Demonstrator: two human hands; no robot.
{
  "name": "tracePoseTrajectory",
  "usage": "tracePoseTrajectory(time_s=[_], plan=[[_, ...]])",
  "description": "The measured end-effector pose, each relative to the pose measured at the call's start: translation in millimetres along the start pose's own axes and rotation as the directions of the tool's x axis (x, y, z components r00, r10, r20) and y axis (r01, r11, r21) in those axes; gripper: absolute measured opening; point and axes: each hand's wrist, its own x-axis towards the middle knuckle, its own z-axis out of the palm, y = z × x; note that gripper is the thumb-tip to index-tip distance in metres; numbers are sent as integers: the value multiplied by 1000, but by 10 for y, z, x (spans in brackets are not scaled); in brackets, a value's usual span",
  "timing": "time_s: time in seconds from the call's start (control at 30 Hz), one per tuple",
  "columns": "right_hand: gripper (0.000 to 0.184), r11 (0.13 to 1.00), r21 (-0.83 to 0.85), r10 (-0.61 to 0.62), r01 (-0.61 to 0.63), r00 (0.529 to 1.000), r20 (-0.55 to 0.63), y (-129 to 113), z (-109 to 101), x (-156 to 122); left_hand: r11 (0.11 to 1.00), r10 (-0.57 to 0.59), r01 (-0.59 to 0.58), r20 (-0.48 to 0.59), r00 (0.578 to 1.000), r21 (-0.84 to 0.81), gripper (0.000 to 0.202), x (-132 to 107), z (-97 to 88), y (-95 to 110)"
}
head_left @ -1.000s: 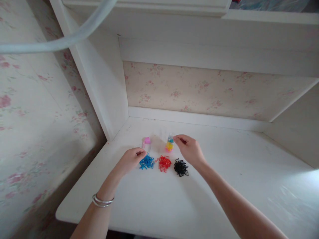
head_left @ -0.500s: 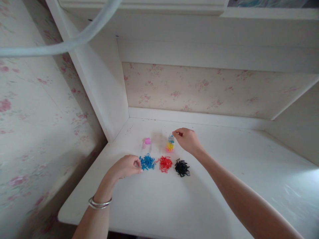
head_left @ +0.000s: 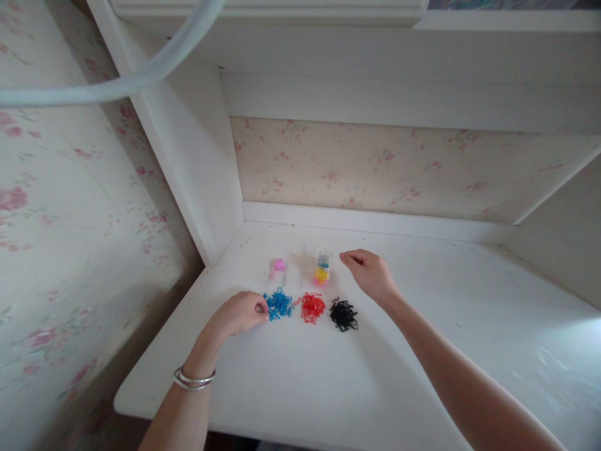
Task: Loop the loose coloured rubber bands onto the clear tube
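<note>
A small clear jar [head_left: 323, 265] stands upright on the desk, with blue, yellow and pink loops layered inside and its mouth uncovered. My right hand [head_left: 369, 270] hovers just right of the jar, thumb and fingers pressed together with nothing visible in them. My left hand [head_left: 241, 312] rests at the left edge of a pile of blue rubber bands [head_left: 280, 304]. Its fingers are curled and the fingertips meet; whatever lies between them is too small to tell. Beside the blue pile lie red rubber bands [head_left: 312, 307], then black rubber bands [head_left: 344, 314].
A pink cap-like piece [head_left: 278, 265] lies behind the blue pile, left of the jar. The white desk [head_left: 291, 382] ends at a panel on the left and a back wall. Overhead is a cabinet [head_left: 319, 50], and a pale tube [head_left: 154, 72] crosses the upper left.
My right hand has moved right, away from the jar's mouth, where it held a blue band. That band no longer shows at its fingertips. My left hand has stayed by the blue pile.
</note>
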Motion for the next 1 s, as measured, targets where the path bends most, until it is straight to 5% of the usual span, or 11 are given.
tracePoseTrajectory(time_s=[0.2, 0.4, 0.63, 0.87, 1.0], plan=[[34, 926, 296, 224, -235, 972, 73, 498, -14, -437, 993, 64, -61, 25, 998, -102, 20, -11, -19, 49], [38, 863, 306, 381, -401, 916, 126, 949, -116, -827, 969, 104, -99, 7, 995, -224, 33, 8, -102, 149], [36, 932, 209, 268, -296, 951, 152, 950, -137, -948, 958, 176, -214, -196, 965, -190, 36, 198, -219, 756], [39, 978, 122, 152, -167, 981, 123, 914, -169, -998, 917, 395, -339, -364, 843, 211, 26, 615, -368, 1336], [39, 988, 91, 111, -121, 988, 111, 933, -178, -1014, 881, 414, -281, -332, 847, 381, 25, 748, -362, 1485]])
